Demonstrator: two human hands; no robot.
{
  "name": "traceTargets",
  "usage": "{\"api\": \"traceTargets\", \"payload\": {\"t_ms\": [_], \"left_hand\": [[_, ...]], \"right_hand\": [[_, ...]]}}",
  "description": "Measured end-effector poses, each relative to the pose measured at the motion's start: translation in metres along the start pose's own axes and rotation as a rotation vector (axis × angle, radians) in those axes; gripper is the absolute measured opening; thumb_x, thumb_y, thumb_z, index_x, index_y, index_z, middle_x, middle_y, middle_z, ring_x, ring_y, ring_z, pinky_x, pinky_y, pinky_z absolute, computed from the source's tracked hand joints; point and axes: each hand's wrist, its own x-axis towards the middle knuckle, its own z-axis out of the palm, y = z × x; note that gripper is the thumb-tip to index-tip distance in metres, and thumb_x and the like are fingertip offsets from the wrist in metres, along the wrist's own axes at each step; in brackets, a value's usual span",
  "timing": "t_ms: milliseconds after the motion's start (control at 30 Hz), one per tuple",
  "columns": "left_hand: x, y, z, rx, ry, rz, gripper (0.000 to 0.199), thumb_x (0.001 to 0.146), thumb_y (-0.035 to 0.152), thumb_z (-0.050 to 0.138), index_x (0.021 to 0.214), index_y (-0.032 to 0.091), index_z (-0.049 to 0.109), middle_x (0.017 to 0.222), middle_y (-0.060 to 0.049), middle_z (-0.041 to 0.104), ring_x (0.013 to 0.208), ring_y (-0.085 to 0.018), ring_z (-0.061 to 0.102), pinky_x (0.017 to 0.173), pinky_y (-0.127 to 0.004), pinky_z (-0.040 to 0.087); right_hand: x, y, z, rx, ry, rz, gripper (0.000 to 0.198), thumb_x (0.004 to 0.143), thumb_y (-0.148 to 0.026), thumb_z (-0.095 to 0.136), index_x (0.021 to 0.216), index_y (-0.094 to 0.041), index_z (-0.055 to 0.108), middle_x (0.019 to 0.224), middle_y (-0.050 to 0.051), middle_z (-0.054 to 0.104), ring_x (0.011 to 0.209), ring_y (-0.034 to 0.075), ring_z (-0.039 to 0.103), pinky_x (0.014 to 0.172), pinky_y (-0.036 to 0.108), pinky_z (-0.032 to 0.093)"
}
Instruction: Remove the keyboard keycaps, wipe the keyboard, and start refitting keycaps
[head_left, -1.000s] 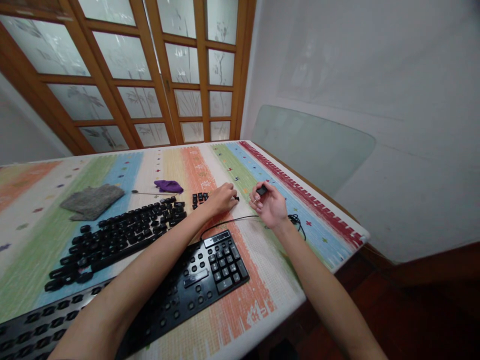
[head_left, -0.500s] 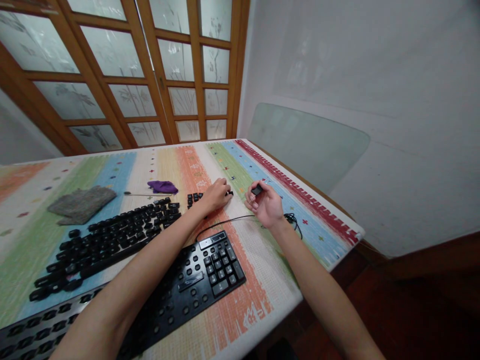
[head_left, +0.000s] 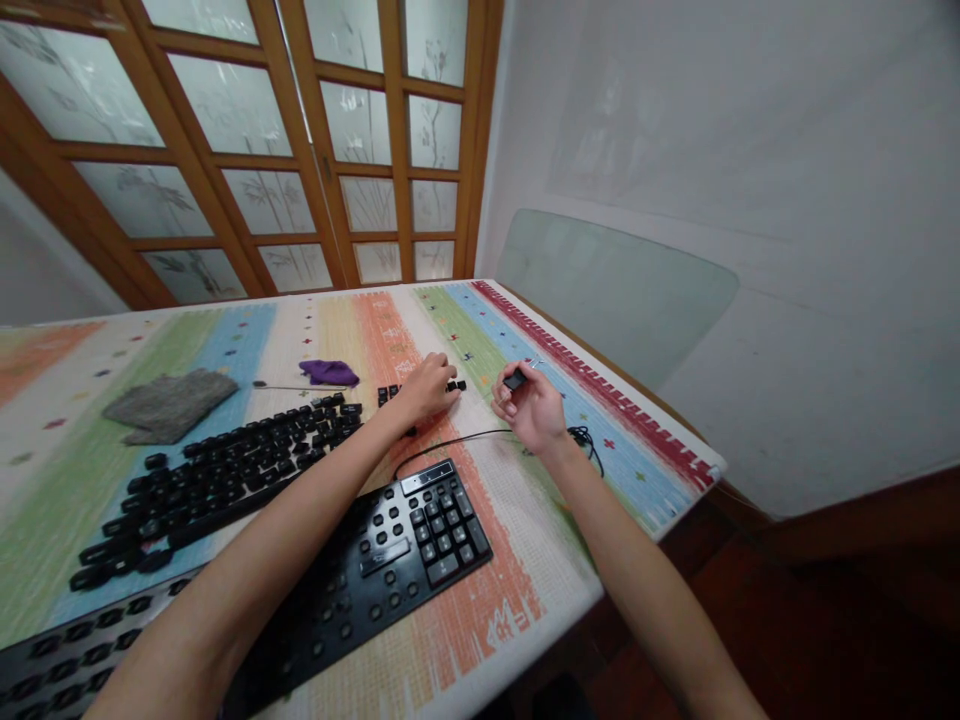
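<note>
My left hand (head_left: 430,388) reaches over a few loose black keycaps (head_left: 457,385) on the cloth, bent fingers and thumb apart beside them. Palm up, my right hand (head_left: 538,412) holds a black keycap (head_left: 514,380) between thumb and fingers. Below my hands lies a black keyboard (head_left: 386,595). Caps sit on its number pad (head_left: 448,535), while much of the visible rest shows bare key sockets. My left forearm covers part of it. More loose keycaps (head_left: 389,393) lie by my left wrist, partly hidden.
Many keycaps (head_left: 247,465) lie in rows left of my left arm. Behind them are a grey cloth (head_left: 172,405), a thin stick with a dark tip (head_left: 259,384) and a purple cloth (head_left: 328,373). The keyboard cable (head_left: 472,436) runs to a coil (head_left: 583,437) behind my right wrist.
My left hand has shifted slightly up and left, and more of the keycaps by its fingertips now show. My right hand stays nearly still with its keycap. The view has shifted slightly.
</note>
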Motion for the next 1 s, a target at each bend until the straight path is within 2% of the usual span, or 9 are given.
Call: {"api": "traceTargets", "payload": {"t_ms": [133, 300, 467, 533, 633, 767, 1000], "left_hand": [[-0.024, -0.002, -0.015, -0.014, 0.005, 0.017, 0.018, 0.083, 0.019, 0.059, 0.098, 0.014, 0.069, 0.1, -0.011, 0.058, 0.1, -0.025, 0.054, 0.088, -0.036, 0.047], [-0.078, 0.004, -0.035, -0.128, 0.022, 0.066, 0.015, 0.086, 0.021, 0.057, 0.094, 0.016, 0.068, 0.098, -0.009, 0.059, 0.097, -0.024, 0.056, 0.089, -0.037, 0.047], [-0.143, 0.027, -0.057, -0.241, -0.081, 0.092, 0.016, 0.092, 0.027, 0.054, 0.094, 0.018, 0.067, 0.098, -0.008, 0.061, 0.096, -0.022, 0.057, 0.087, -0.035, 0.049], [-0.167, 0.039, -0.062, -0.263, -0.099, 0.048, 0.014, 0.091, 0.026, 0.057, 0.098, 0.019, 0.067, 0.103, -0.009, 0.062, 0.096, -0.022, 0.059, 0.087, -0.035, 0.049], [-0.194, 0.052, -0.062, -0.251, -0.086, -0.032, 0.016, 0.091, 0.026, 0.057, 0.101, 0.018, 0.065, 0.104, -0.01, 0.064, 0.097, -0.024, 0.059, 0.088, -0.039, 0.05], [-0.213, 0.063, -0.056, -0.216, -0.054, -0.059, 0.015, 0.09, 0.025, 0.056, 0.101, 0.017, 0.064, 0.105, -0.011, 0.065, 0.098, -0.027, 0.06, 0.088, -0.043, 0.052], [-0.215, 0.06, -0.045, -0.252, 0.031, -0.049, 0.011, 0.088, 0.023, 0.057, 0.094, 0.018, 0.065, 0.1, -0.01, 0.064, 0.095, -0.026, 0.059, 0.085, -0.042, 0.053]], "right_hand": [[-0.001, 0.001, 0.002, -0.033, 0.004, -0.007, 0.023, 0.085, -0.039, 0.059, 0.073, -0.02, 0.055, 0.052, -0.003, 0.051, 0.038, 0.008, 0.034, 0.036, 0.018, 0.029], [-0.005, 0.008, 0.002, -0.194, -0.093, -0.022, 0.027, 0.081, -0.044, 0.065, 0.077, -0.018, 0.059, 0.054, -0.001, 0.058, 0.037, 0.009, 0.042, 0.036, 0.02, 0.034], [-0.017, 0.023, 0.006, -0.5, -0.373, 0.051, 0.037, 0.083, -0.052, 0.067, 0.084, -0.015, 0.064, 0.06, 0.001, 0.064, 0.042, 0.01, 0.053, 0.04, 0.021, 0.039], [-0.023, 0.029, 0.01, -0.61, -0.488, 0.091, 0.037, 0.085, -0.051, 0.066, 0.085, -0.014, 0.065, 0.061, 0.001, 0.065, 0.044, 0.01, 0.054, 0.042, 0.021, 0.041], [-0.032, 0.036, 0.018, -0.745, -0.579, 0.133, 0.036, 0.088, -0.05, 0.063, 0.082, -0.015, 0.065, 0.061, 0.001, 0.064, 0.045, 0.009, 0.054, 0.044, 0.02, 0.041], [-0.037, 0.04, 0.024, -0.824, -0.603, 0.146, 0.037, 0.088, -0.051, 0.062, 0.078, -0.016, 0.065, 0.06, 0.0, 0.062, 0.047, 0.01, 0.055, 0.045, 0.021, 0.042], [-0.043, 0.051, 0.024, -0.775, -0.65, 0.217, 0.029, 0.086, -0.046, 0.066, 0.084, -0.017, 0.067, 0.066, 0.0, 0.063, 0.053, 0.013, 0.06, 0.047, 0.023, 0.047]]}}
